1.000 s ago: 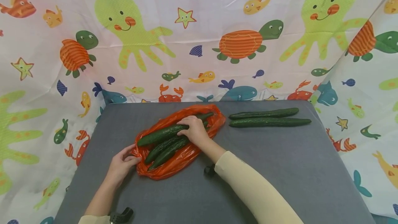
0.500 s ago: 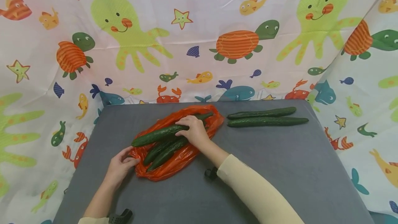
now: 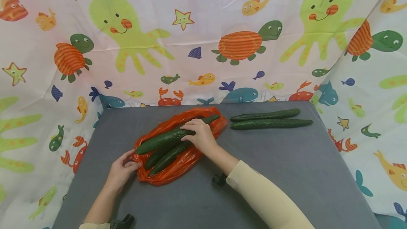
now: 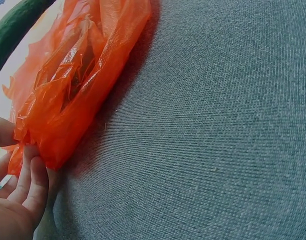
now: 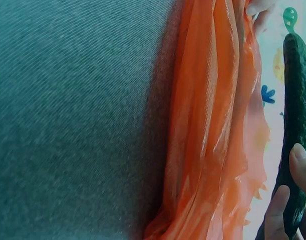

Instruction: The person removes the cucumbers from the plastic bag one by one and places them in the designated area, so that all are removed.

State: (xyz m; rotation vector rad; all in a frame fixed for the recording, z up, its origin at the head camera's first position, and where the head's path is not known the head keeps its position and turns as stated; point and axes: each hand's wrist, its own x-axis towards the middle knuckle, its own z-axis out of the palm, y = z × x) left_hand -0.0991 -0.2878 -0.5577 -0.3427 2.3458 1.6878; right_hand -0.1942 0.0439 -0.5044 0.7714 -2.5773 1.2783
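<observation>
In the head view, an orange-red plastic bag lies spread on the grey table with several green cucumbers inside its opened rim. My right hand grips the top cucumber from above. Thumb and fingers lie on either side of this cucumber in the right wrist view. Beside it, two lower cucumbers rest in the bag. A green tip shows past my hand at the bag's far end. At the left end, my left hand pinches the bag's edge; the left wrist view shows the film between thumb and fingers.
Two long cucumbers lie side by side to the right of the bag. The grey tabletop ends at the back against a curtain printed with sea animals. Dark wrist mounts sit at both wrists.
The gripped cucumber's left tip rose out over the bag's left rim, then dropped back slightly toward the bag. Both hands keep their holds. The head view has drifted a little.
</observation>
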